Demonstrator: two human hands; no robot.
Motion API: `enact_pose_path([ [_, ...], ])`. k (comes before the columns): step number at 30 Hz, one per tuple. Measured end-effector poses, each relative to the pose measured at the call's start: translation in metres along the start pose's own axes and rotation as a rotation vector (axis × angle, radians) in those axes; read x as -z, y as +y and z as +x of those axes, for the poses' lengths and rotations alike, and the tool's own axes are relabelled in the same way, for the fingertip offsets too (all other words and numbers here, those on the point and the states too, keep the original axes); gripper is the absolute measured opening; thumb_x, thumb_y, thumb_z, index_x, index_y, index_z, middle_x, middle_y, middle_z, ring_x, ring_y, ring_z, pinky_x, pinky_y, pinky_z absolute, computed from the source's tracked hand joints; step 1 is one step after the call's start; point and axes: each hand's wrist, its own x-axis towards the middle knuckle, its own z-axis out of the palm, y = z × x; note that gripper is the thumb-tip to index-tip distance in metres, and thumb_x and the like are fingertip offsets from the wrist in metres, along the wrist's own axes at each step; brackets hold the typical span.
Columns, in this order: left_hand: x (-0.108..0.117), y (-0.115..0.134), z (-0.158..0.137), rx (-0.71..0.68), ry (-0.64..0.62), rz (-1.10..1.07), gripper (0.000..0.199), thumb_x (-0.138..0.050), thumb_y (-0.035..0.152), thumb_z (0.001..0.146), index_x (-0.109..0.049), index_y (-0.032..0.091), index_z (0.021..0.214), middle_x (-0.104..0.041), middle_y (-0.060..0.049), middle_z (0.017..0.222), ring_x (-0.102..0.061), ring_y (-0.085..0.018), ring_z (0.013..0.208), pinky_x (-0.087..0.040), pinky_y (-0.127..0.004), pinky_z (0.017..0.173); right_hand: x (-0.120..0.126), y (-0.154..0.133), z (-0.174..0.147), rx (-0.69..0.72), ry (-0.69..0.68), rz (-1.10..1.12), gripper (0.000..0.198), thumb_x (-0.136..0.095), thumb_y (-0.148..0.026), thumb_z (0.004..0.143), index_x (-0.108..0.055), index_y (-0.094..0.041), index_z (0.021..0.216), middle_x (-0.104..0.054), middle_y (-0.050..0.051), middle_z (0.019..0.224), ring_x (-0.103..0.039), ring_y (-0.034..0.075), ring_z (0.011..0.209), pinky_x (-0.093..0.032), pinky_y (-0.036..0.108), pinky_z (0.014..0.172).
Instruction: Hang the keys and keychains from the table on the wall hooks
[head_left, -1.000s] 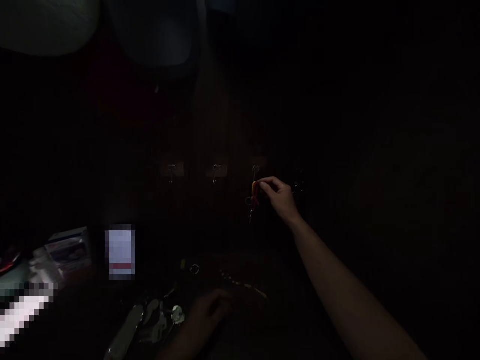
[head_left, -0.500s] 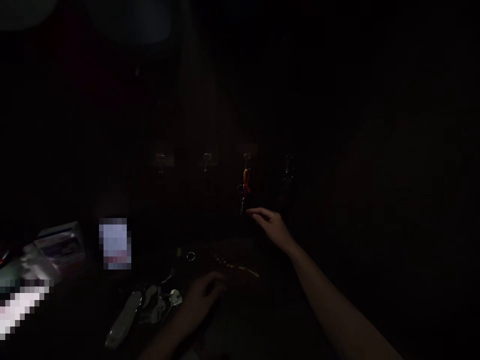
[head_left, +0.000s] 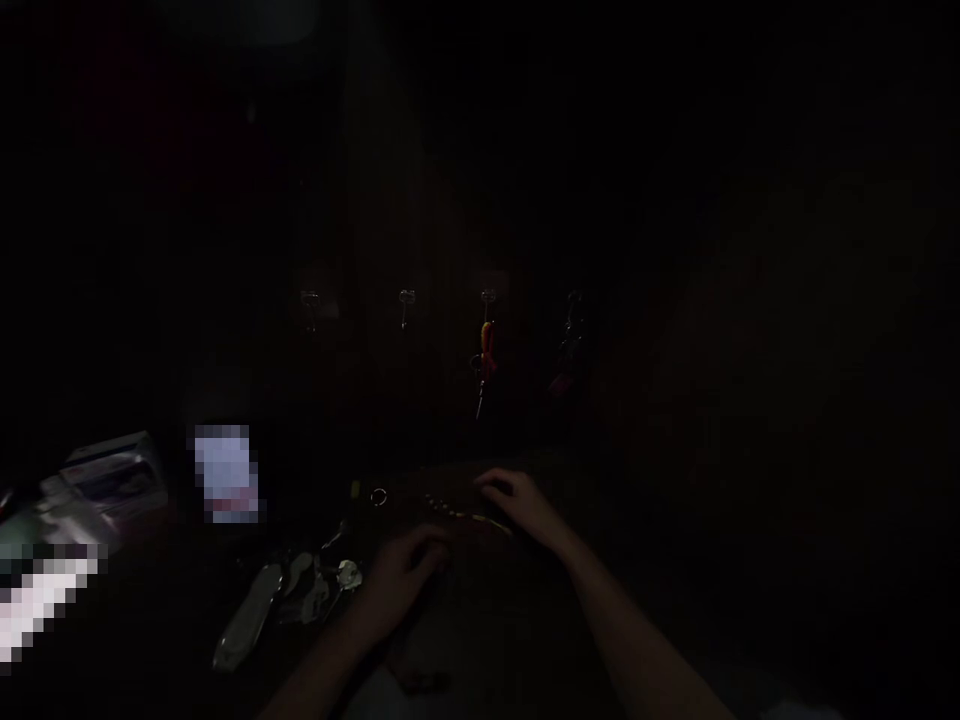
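Observation:
The scene is very dark. My left hand (head_left: 411, 562) rests low over the table, fingers loosely bent with a gap to the thumb and nothing visible in them. A beaded cord (head_left: 469, 516) lies just beyond its fingertips. My right hand (head_left: 519, 503) is beside the right end of that cord, thumb and fingers apart, apparently empty. Above and behind it, a red and yellow carabiner-like keychain (head_left: 487, 345) with a ring and a key hangs from a hook (head_left: 488, 296). A bunch of keys (head_left: 316, 590) with a long pale fob (head_left: 249, 617) lies left of my left hand.
Two more hooks (head_left: 406, 297) are on the wall to the left, and a dark item (head_left: 573, 335) hangs at the right. A metal ring (head_left: 379, 497) and a small yellow-green piece (head_left: 355, 489) lie on the table. At the left are a box (head_left: 116, 475) and a bright blurred-out rectangle (head_left: 226, 474).
My right hand has moved down and away from the hanging keychain to the tabletop near the beaded cord. My left hand has hardly moved. The view has shifted slightly.

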Motion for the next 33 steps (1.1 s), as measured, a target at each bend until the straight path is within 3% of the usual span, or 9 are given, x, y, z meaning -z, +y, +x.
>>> enact_pose_path([
  [7,0.000,-0.003,0.000,-0.008,0.008,0.001,0.025,-0.045,0.034,0.084,-0.063,0.022,0.094,-0.069,0.000,0.091,-0.061,-0.016,0.087,-0.043,-0.024,0.080,0.006,0.000,-0.011,0.041,-0.194,-0.181,0.005,-0.065,-0.024,0.070,-0.065,-0.019,0.070,-0.061,0.000,0.077,-0.057,0.014,0.073,-0.041,0.024,0.065],
  [14,0.000,-0.003,0.000,-0.015,0.025,-0.002,0.024,-0.045,0.033,0.084,-0.064,0.021,0.092,-0.069,-0.001,0.091,-0.061,-0.016,0.089,-0.043,-0.024,0.080,0.014,0.000,-0.021,-0.001,-0.420,-0.300,0.013,-0.071,-0.020,0.060,-0.066,-0.021,0.072,-0.058,-0.001,0.081,-0.055,0.014,0.073,-0.040,0.022,0.063],
  [18,-0.002,-0.007,0.001,-0.017,0.044,0.010,0.023,-0.046,0.031,0.083,-0.064,0.021,0.093,-0.069,0.000,0.092,-0.062,-0.016,0.088,-0.044,-0.024,0.079,0.013,-0.001,-0.022,0.034,-0.419,-0.363,0.004,-0.064,-0.017,0.064,-0.064,-0.020,0.066,-0.058,0.000,0.078,-0.054,0.014,0.074,-0.040,0.023,0.067],
  [21,-0.003,-0.009,0.000,-0.012,0.062,0.019,0.023,-0.047,0.031,0.083,-0.064,0.022,0.095,-0.070,0.001,0.092,-0.062,-0.016,0.088,-0.044,-0.024,0.080,0.012,-0.008,-0.022,0.091,-0.365,-0.337,0.008,-0.057,-0.013,0.066,-0.062,-0.019,0.067,-0.057,0.000,0.077,-0.053,0.013,0.072,-0.039,0.023,0.065],
  [28,-0.004,-0.005,-0.006,-0.074,0.110,0.043,0.025,-0.048,0.030,0.083,-0.063,0.025,0.102,-0.067,-0.002,0.107,-0.057,-0.019,0.103,-0.041,-0.030,0.093,0.002,-0.034,-0.020,0.109,-0.156,-0.036,0.005,-0.051,-0.018,0.073,-0.055,-0.020,0.074,-0.056,-0.003,0.069,-0.051,0.012,0.065,-0.039,0.023,0.061],
  [33,-0.007,0.000,-0.005,-0.049,0.114,-0.067,0.032,-0.046,0.031,0.084,-0.060,0.024,0.112,-0.063,-0.002,0.117,-0.055,-0.020,0.109,-0.037,-0.033,0.098,-0.019,-0.048,-0.023,0.047,-0.148,0.274,0.009,-0.060,-0.030,0.074,-0.059,-0.021,0.076,-0.058,-0.004,0.062,-0.056,0.012,0.058,-0.044,0.024,0.059],
])
